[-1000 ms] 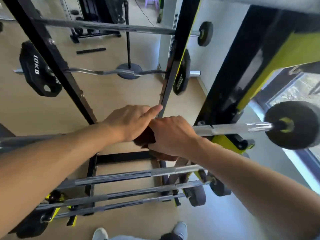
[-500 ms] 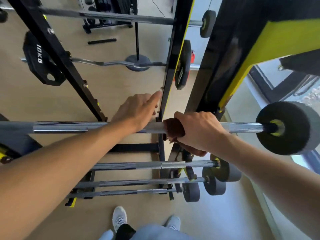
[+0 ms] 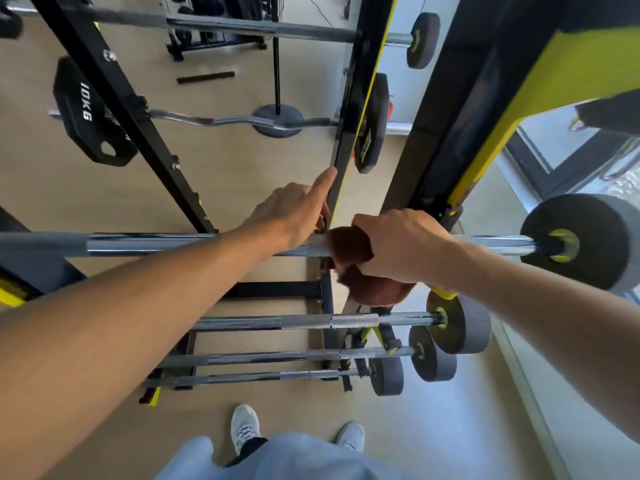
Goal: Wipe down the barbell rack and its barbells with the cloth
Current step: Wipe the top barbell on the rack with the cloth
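Observation:
A black and yellow barbell rack (image 3: 349, 140) holds several chrome barbells with grey end plates. My right hand (image 3: 401, 247) grips a brown cloth (image 3: 360, 271) wrapped round the nearest barbell (image 3: 173, 243), just left of the rack's right upright. The loose end of the cloth hangs below the bar. My left hand (image 3: 294, 213) rests on the same bar beside the cloth, with its index finger stretched out along the upright's edge. Three more barbells (image 3: 277, 322) lie on lower rungs.
A curl bar (image 3: 207, 120) with black 10KG plates (image 3: 86, 112) and another straight bar sit on the higher rungs. A thick yellow and black frame post (image 3: 502, 81) rises at the right. My feet in white shoes (image 3: 245, 426) stand on the tan floor below.
The view has shifted so the near bar now shows in full. My right hand with the cloth has slid right along that bar, and my left hand stays beside it.

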A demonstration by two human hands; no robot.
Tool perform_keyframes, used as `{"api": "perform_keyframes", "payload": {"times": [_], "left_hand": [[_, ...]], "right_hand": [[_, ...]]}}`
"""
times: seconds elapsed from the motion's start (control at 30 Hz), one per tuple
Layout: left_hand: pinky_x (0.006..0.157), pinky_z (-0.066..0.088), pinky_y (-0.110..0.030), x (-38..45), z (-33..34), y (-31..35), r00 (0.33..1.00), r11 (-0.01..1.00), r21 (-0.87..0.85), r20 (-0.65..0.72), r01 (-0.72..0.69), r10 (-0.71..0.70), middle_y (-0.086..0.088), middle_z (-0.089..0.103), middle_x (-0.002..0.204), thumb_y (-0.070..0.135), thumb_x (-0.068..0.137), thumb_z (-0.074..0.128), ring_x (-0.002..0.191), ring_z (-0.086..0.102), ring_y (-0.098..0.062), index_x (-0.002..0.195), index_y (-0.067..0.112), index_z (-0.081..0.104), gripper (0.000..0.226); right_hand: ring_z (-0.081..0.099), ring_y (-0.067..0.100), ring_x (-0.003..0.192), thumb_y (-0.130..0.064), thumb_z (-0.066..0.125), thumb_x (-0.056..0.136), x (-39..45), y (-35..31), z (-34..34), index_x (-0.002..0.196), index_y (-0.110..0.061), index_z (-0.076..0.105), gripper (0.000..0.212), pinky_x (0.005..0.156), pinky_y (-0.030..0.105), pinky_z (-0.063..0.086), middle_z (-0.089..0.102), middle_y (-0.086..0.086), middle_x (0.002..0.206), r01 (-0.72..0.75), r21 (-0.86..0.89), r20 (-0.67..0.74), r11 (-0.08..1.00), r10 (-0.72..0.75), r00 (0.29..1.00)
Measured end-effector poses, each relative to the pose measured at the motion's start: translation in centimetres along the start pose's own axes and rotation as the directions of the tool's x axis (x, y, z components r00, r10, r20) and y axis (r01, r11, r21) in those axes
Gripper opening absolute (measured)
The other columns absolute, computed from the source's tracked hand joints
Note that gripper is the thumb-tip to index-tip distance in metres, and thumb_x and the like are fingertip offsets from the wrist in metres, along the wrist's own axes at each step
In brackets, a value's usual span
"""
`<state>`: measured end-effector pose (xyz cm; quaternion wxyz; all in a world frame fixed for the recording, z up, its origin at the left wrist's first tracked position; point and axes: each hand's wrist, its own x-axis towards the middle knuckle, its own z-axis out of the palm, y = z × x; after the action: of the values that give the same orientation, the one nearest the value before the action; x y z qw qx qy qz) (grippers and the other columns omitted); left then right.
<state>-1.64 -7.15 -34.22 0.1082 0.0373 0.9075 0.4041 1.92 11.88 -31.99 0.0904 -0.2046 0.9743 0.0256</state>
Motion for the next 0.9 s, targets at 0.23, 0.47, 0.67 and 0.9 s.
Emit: {"api": "perform_keyframes", "payload": {"times": [0.23, 0.47, 0.67, 0.9], "left_hand": [[0.075, 0.055, -0.038, -2.0, -0.2, 0.2, 0.936, 0.97, -0.021, -0.267, -0.244, 0.23, 0.009, 0.071, 0.069, 0.079, 0.088, 0.021, 0.071, 0.067, -0.007, 0.076, 0.025, 0.069, 0.074], [0.087, 0.051, -0.041, -1.0, -0.6, 0.4, 0.992, 0.985, -0.13, -0.079, -0.109, 0.099, 0.008, 0.073, 0.082, 0.091, 0.076, 0.015, 0.088, 0.068, -0.014, 0.082, 0.027, 0.072, 0.086], [0.094, 0.05, -0.041, -0.8, -1.3, 0.4, 0.979, 0.997, -0.052, 0.194, -0.06, 0.069, 0.004, 0.074, 0.092, 0.08, 0.092, 0.021, 0.09, 0.069, -0.016, 0.096, 0.018, 0.073, 0.081], [0.051, 0.041, -0.031, -2.6, -4.0, -2.7, 0.915, 0.613, 0.709, 0.399, -0.349, 0.059, 0.005, 0.06, 0.067, 0.063, 0.08, 0.069, 0.06, 0.057, -0.015, 0.082, 0.026, 0.061, 0.038]], "right_hand": [[0.063, 0.017, 0.071, -0.058, 0.058, 0.088, -0.5, 0.8, 0.7, 0.108, -0.032, 0.055, 0.033, 0.069, 0.033, 0.054, 0.064, -0.01, 0.08, 0.021, -0.039, -0.084, 0.999, -0.025, 0.996], [0.051, 0.024, 0.065, -0.055, 0.054, 0.09, 2.7, -4.2, 0.7, 0.121, -0.024, 0.055, 0.043, 0.065, 0.034, 0.04, 0.043, -0.01, 0.066, 0.164, -0.011, -0.11, 0.986, -0.164, 0.98], [0.061, 0.024, 0.074, -0.052, 0.063, 0.081, -0.1, 0.6, 0.0, 0.108, -0.032, 0.054, 0.034, 0.067, 0.035, 0.053, 0.063, -0.005, 0.081, 0.035, -0.001, -0.015, 0.999, -0.035, 0.999], [0.063, 0.019, 0.069, -0.066, 0.055, 0.082, 0.0, 1.3, 1.3, 0.098, -0.034, 0.052, 0.036, 0.067, 0.034, 0.055, 0.062, -0.01, 0.075, 0.025, -0.042, -0.07, 0.999, -0.028, 0.997]]}}
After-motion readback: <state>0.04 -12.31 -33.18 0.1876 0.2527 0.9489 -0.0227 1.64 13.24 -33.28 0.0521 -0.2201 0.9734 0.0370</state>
